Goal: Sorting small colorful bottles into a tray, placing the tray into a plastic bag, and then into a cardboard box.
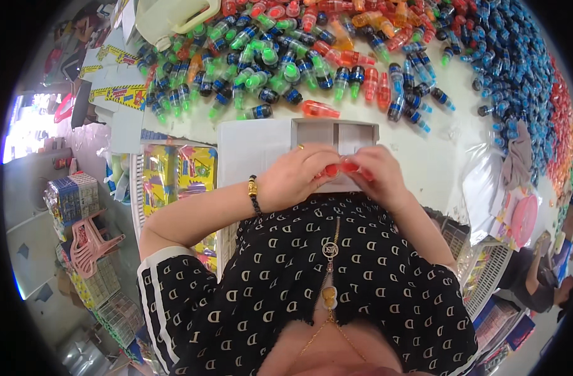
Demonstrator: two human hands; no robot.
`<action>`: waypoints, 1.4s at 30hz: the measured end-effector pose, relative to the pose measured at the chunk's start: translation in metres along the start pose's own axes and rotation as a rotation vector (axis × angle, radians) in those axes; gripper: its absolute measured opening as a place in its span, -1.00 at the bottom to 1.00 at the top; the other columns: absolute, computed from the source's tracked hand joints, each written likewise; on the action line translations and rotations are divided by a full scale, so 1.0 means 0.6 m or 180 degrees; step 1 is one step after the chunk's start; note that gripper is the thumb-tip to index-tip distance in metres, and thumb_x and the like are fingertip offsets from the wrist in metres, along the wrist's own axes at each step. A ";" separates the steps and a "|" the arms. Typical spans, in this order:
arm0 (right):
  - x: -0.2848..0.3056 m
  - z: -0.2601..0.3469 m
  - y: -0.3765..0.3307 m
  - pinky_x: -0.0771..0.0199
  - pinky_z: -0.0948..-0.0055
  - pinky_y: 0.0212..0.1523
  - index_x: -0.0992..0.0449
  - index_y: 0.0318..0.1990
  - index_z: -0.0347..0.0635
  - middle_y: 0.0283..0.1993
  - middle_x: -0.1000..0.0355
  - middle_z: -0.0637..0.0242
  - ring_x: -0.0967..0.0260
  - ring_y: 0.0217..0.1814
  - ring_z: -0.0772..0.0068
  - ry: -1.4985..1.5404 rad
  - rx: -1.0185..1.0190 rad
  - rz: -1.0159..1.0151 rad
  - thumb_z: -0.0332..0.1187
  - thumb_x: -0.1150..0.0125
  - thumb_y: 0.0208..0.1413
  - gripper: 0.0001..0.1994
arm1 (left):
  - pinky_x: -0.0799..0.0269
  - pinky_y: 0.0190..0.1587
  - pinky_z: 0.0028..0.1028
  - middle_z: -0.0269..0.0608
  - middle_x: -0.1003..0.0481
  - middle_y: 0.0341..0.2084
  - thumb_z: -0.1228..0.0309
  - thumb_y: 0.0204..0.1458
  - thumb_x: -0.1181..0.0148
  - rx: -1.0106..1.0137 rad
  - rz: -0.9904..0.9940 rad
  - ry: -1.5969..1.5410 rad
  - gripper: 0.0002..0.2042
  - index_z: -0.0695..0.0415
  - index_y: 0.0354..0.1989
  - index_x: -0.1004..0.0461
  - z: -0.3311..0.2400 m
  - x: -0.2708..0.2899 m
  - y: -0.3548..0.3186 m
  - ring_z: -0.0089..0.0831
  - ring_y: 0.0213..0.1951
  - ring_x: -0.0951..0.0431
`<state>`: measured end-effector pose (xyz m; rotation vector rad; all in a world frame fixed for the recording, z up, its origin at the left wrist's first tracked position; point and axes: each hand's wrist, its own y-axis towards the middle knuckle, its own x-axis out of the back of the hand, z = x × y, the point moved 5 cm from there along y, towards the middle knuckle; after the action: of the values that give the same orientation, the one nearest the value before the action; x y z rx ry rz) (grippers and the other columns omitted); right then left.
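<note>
Both my hands meet over an open white cardboard box (pixel 375 133) with a divider, close to my body. My left hand (pixel 302 172) is closed, its fingers curled round a small red bottle (pixel 331 170) whose end shows at the fingertips. Beside it, almost touching, my right hand (pixel 383 172) is closed on another small red bottle (pixel 363 173); fingers cover much of both. Left of the box lies a white cardboard panel (pixel 252 147). Just beyond the box, a red bottle (pixel 321 109) lies on its side on the white table (pixel 433 163).
Small green-capped bottles (pixel 255 80) heap across the far table, with red and orange ones behind. Blue bottles (pixel 512 69) pile at far right. A large translucent jug (pixel 167 22) stands far left. Crates with yellow printed packs (pixel 196 169) flank me. Another person (pixel 534 282) sits at right.
</note>
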<state>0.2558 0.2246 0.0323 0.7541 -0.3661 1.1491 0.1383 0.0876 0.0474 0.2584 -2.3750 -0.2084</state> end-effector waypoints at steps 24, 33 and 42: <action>-0.059 -0.140 0.171 -0.39 0.29 -0.15 -0.52 -0.11 -0.10 -0.26 -0.43 0.29 -0.42 -0.12 0.20 -0.1942 0.1088 0.1062 -0.22 -0.30 -0.01 -0.69 | -0.39 0.01 -0.24 -0.05 -0.48 -0.12 0.26 0.19 0.00 0.0685 0.2853 0.0258 -0.69 0.13 0.02 -0.43 0.020 -0.135 0.047 -0.08 -0.05 -0.47; 0.087 0.022 0.018 -0.42 0.29 -0.25 -0.55 -0.08 -0.08 -0.30 -0.49 0.25 -0.44 -0.29 0.22 -0.1392 0.0349 0.0427 -0.41 -0.28 -0.03 -0.70 | -0.37 0.01 -0.20 0.04 -0.48 -0.15 0.15 0.19 -0.01 0.0820 0.1680 -0.0928 -0.62 0.15 0.04 -0.41 0.030 -0.095 -0.001 -0.05 -0.06 -0.47; 0.026 0.032 -0.067 -0.37 0.33 -0.22 -0.53 -0.15 -0.13 -0.45 -0.38 0.33 -0.38 -0.36 0.24 -0.1091 0.0065 0.1327 -0.38 -0.27 -0.07 -0.73 | -0.35 0.09 -0.24 0.08 -0.42 0.03 0.20 0.17 -0.07 0.0508 0.2165 -0.0705 -0.50 0.24 0.20 -0.26 0.026 -0.105 0.003 -0.01 0.05 -0.44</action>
<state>0.3009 0.2134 0.0413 0.9216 -0.8292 1.4140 0.1725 0.1060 -0.0043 -0.5248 -2.5498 0.2882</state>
